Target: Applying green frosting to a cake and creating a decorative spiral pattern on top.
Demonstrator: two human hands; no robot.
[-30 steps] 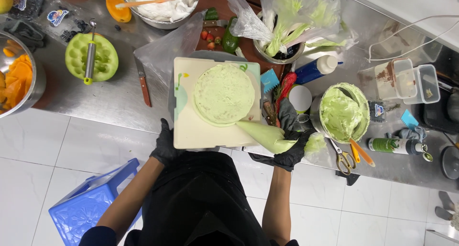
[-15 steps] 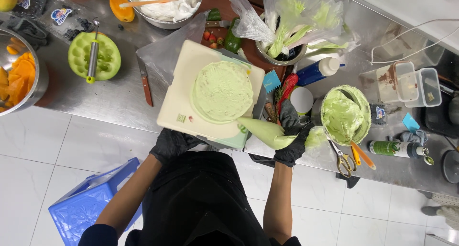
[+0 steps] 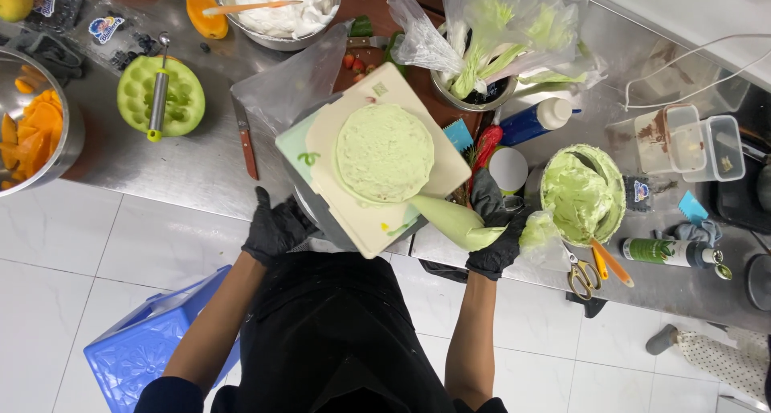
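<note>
Right hand squeezing green piping bag at frame centre; left hand gripping turntable. Could smear the cake if spun too hard.

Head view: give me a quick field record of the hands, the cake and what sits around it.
left hand: black-gloved left hand at the near-left edge of the cream board
right hand: black-gloved right hand grips a piping bag of green cream
bag tip: at the near-right edge of the cake
cake: round, pale green cake, centred on the board
right of cake: bowl of green cream, scissors
left of cake: knife, green scooped melon half
</note>
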